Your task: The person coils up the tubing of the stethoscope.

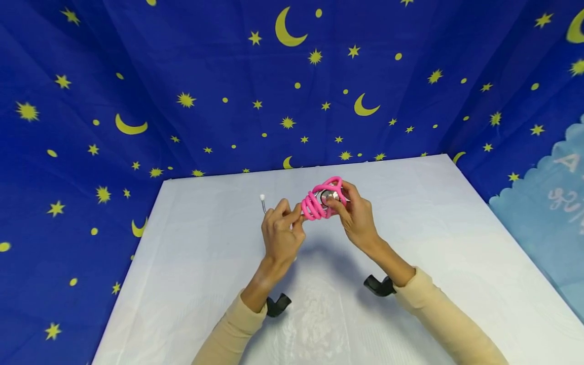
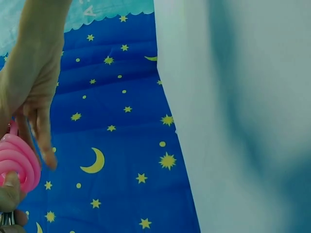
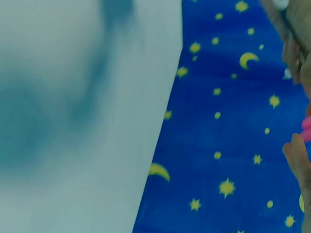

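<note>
A stethoscope with pink tubing (image 1: 312, 207) is held up over the table between both hands. Its tubing is wound in several loops round the middle. My left hand (image 1: 280, 233) grips the left end of the bundle, where a thin metal ear tube with a white ear tip (image 1: 262, 196) sticks out past the fingers. At the other end, my right hand (image 1: 360, 218) pinches the shiny round chest piece (image 1: 330, 195), thumb on its face, with a pink loop around it. In the left wrist view, the left thumb presses against the pink coil (image 2: 22, 158).
A white-covered table (image 1: 191, 263) lies under the hands. Blue cloth (image 1: 237, 76) with yellow stars and moons hangs behind and at the sides. Black wrist mounts (image 1: 379, 286) sit under both forearms. A light blue panel (image 1: 543, 203) is at the right.
</note>
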